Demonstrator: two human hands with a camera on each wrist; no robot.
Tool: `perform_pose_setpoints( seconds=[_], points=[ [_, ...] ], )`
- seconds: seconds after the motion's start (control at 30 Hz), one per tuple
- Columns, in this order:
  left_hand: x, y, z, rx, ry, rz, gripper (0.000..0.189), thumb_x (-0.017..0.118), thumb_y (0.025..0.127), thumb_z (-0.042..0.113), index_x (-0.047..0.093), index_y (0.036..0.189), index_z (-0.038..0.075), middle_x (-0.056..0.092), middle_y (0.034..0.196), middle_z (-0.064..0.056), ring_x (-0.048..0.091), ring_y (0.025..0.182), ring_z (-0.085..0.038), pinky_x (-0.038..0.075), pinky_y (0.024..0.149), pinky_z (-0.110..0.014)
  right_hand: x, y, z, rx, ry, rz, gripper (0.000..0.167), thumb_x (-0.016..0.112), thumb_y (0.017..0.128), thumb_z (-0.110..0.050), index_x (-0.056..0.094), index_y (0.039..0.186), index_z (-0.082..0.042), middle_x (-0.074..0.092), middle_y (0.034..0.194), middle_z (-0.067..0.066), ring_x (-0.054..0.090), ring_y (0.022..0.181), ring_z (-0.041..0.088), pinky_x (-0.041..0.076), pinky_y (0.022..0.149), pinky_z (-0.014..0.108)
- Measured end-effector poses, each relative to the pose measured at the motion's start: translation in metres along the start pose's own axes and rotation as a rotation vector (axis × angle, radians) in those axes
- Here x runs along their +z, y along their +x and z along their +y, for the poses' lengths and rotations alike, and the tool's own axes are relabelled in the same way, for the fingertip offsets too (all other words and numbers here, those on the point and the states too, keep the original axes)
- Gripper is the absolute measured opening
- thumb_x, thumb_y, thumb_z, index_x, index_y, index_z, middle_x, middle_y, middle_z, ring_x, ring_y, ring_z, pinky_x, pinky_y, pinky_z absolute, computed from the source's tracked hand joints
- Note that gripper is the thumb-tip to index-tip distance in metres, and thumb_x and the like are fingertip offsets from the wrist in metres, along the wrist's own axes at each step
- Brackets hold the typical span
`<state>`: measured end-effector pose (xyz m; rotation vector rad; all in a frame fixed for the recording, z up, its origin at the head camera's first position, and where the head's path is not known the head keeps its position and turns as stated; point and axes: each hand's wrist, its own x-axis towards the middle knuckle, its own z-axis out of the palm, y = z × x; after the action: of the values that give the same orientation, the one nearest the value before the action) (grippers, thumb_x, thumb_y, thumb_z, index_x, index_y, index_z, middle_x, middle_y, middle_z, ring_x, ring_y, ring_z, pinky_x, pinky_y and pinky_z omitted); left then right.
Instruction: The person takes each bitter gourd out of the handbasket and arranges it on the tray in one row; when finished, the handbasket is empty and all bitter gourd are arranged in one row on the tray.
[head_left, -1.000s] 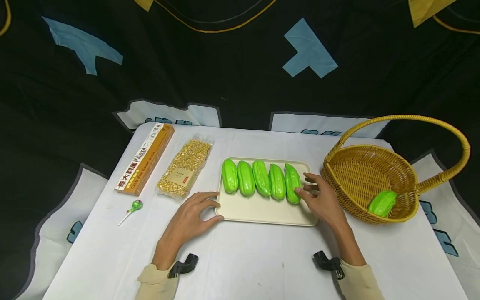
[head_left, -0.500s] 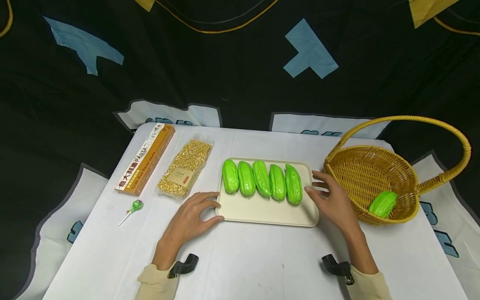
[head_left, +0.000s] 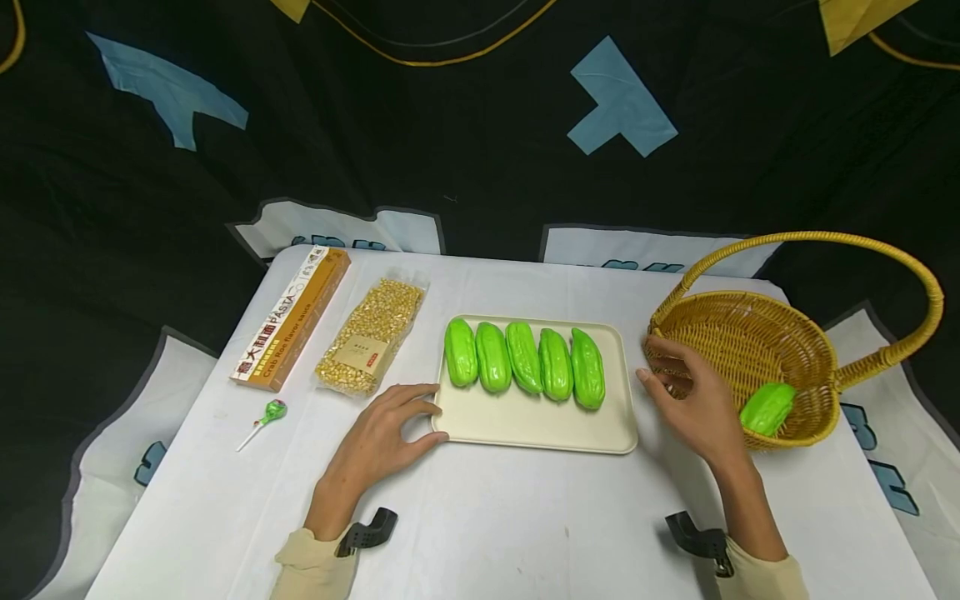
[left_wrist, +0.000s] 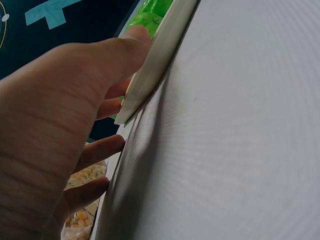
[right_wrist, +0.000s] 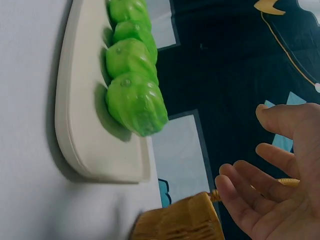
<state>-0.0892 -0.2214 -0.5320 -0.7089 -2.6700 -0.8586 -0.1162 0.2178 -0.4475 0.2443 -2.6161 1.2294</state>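
On a cream rectangular tray [head_left: 525, 425] lie several glossy, ridged green vegetables [head_left: 523, 358], side by side in a row. My left hand [head_left: 381, 433] rests at the tray's left edge, fingertips and thumb at the rim. In the left wrist view its thumb [left_wrist: 131, 52] overlaps the tray's wall, fingers spread. My right hand [head_left: 701, 400] holds nothing, its fingers loosely bent, between the tray's right side and the wicker basket [head_left: 720, 333]. It overlaps the basket's left side in the head view. Inside the basket sits another green vegetable [head_left: 768, 408].
Left of the tray lie a bag of corn kernels [head_left: 372, 333], a pasta box [head_left: 292, 318] and a lollipop [head_left: 270, 413] on the white tablecloth [head_left: 480, 525]. The basket's tall arched handle [head_left: 817, 237] rises at the right. A black curtain [head_left: 450, 142] hangs behind.
My right hand has moved right, away from the rightmost vegetable on the tray, to beside the basket. My left hand and the vegetables have stayed in place.
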Motion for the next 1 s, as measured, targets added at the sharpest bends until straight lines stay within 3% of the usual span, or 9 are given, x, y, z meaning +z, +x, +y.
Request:
perform_pose_setpoints(
  seconds=[0.3, 0.53, 0.63, 0.73, 0.9, 1.0],
  points=[
    [0.0, 0.0, 0.0, -0.003, 0.009, -0.001, 0.036, 0.093, 0.085, 0.039, 0.081, 0.11, 0.015, 0.07, 0.142, -0.004, 0.066, 0.129, -0.027, 0.048, 0.119, -0.045, -0.019, -0.006, 0.007, 0.014, -0.046, 0.043, 0.052, 0.082, 0.098, -0.013, 0.062, 0.145, -0.003, 0.069, 0.137, 0.018, 0.07, 0.114, 0.035, 0.048, 0.091, 0.001],
    [0.0, 0.0, 0.001, -0.001, 0.005, 0.002, 0.037, 0.093, 0.084, 0.038, 0.081, 0.11, 0.015, 0.07, 0.142, -0.004, 0.066, 0.129, -0.026, 0.052, 0.115, -0.044, -0.032, -0.01, 0.017, 0.022, -0.085, 0.058, 0.055, 0.084, 0.096, -0.015, 0.062, 0.144, -0.003, 0.07, 0.136, 0.018, 0.063, 0.111, -0.004, 0.045, 0.092, -0.001],
    [0.0, 0.0, 0.0, 0.002, 0.006, 0.005, 0.037, 0.094, 0.084, 0.038, 0.081, 0.11, 0.015, 0.07, 0.142, -0.004, 0.066, 0.129, -0.027, 0.05, 0.117, -0.046, -0.037, -0.011, 0.02, 0.022, -0.092, 0.064, 0.056, 0.085, 0.095, -0.015, 0.063, 0.145, -0.004, 0.07, 0.137, 0.018, 0.057, 0.11, -0.013, 0.045, 0.091, -0.001],
    [0.0, 0.0, 0.0, 0.008, 0.007, 0.009, 0.037, 0.094, 0.084, 0.038, 0.081, 0.109, 0.015, 0.07, 0.142, -0.005, 0.066, 0.129, -0.027, 0.048, 0.12, -0.048, -0.042, -0.011, 0.024, 0.027, -0.108, 0.069, 0.055, 0.086, 0.094, -0.015, 0.063, 0.144, -0.005, 0.07, 0.138, 0.018, 0.061, 0.111, -0.005, 0.045, 0.091, 0.0],
    [0.001, 0.0, 0.0, 0.019, 0.011, 0.02, 0.037, 0.095, 0.083, 0.037, 0.081, 0.109, 0.015, 0.071, 0.141, -0.005, 0.067, 0.128, -0.028, 0.048, 0.12, -0.05, -0.053, -0.014, 0.028, 0.078, -0.158, 0.061, 0.055, 0.083, 0.097, -0.021, 0.062, 0.145, -0.004, 0.068, 0.139, 0.018, 0.068, 0.113, 0.027, 0.042, 0.087, -0.001],
    [0.001, 0.0, 0.0, 0.015, 0.007, 0.019, 0.037, 0.095, 0.082, 0.037, 0.081, 0.109, 0.015, 0.071, 0.141, -0.005, 0.067, 0.128, -0.028, 0.049, 0.118, -0.049, -0.06, -0.015, 0.032, 0.11, -0.18, 0.05, 0.055, 0.081, 0.099, -0.025, 0.061, 0.146, -0.004, 0.067, 0.14, 0.019, 0.067, 0.112, 0.021, 0.042, 0.084, -0.003]
  ],
)
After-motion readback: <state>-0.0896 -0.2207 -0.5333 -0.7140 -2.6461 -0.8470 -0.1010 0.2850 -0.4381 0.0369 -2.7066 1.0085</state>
